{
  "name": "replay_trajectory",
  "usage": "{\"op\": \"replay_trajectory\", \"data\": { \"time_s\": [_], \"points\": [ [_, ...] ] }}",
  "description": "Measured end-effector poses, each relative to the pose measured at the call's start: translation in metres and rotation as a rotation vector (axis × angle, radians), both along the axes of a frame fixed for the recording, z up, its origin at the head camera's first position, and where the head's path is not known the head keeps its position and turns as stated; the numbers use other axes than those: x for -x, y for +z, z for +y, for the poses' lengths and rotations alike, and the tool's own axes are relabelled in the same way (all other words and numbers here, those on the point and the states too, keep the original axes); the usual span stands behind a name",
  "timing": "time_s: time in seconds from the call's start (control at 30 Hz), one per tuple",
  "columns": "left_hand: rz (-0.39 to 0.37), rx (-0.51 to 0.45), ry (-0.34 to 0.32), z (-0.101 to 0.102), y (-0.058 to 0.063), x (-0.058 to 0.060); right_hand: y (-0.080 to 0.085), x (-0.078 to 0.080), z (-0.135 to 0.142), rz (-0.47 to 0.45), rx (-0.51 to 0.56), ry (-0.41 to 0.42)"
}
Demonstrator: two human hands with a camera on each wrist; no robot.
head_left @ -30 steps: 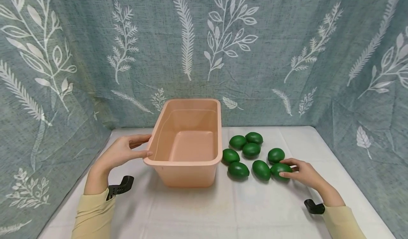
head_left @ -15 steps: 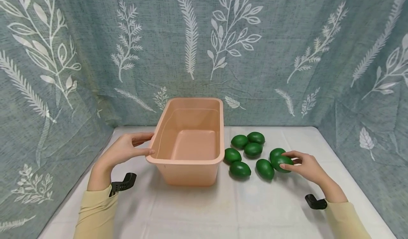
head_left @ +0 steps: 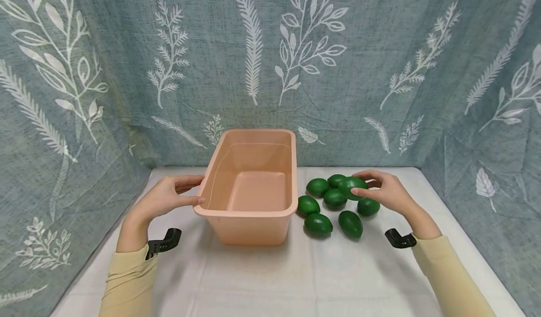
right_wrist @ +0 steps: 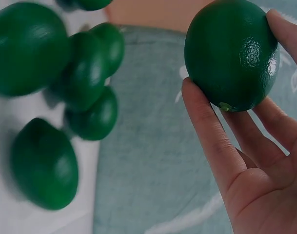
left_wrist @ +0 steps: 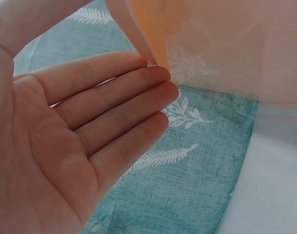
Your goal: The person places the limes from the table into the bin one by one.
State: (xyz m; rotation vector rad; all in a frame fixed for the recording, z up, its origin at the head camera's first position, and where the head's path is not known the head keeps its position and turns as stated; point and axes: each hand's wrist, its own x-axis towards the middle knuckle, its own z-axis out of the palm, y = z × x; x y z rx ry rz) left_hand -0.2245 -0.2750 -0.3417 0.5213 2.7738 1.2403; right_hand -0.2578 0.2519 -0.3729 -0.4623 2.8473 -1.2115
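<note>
In the head view my right hand (head_left: 386,190) holds a glossy green lime (head_left: 352,188) between thumb and fingertips, raised over other limes. The same lime (right_wrist: 231,53) fills the upper right of the right wrist view, its small stem end showing. An open peach-coloured plastic bin (head_left: 253,220) stands left of the limes; its visible inside holds nothing. At its left rim, my left hand (head_left: 162,197) grips with the thumb on the rim and the fingers at its outer side. Nearly straight, those fingers (left_wrist: 124,126) touch the rim in the left wrist view.
Several more limes (head_left: 318,225) lie on the white tablecloth (head_left: 253,279) right of the bin, some close together. One lime (head_left: 368,207) sits just below the raised hand. A blue-green leaf-patterned curtain (head_left: 338,134) closes off the back and sides.
My right hand has lifted a lime off the cloth at the right and carried it up and leftward over the group. My left hand has stayed at the bin's rim.
</note>
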Motion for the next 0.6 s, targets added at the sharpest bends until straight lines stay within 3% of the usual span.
{"op": "replay_trajectory", "data": {
  "time_s": [0.6],
  "points": [
    [-0.021, 0.003, 0.002, 0.001, 0.004, -0.002, 0.046, 0.041, -0.052, 0.013, -0.019, 0.129]
  ]
}}
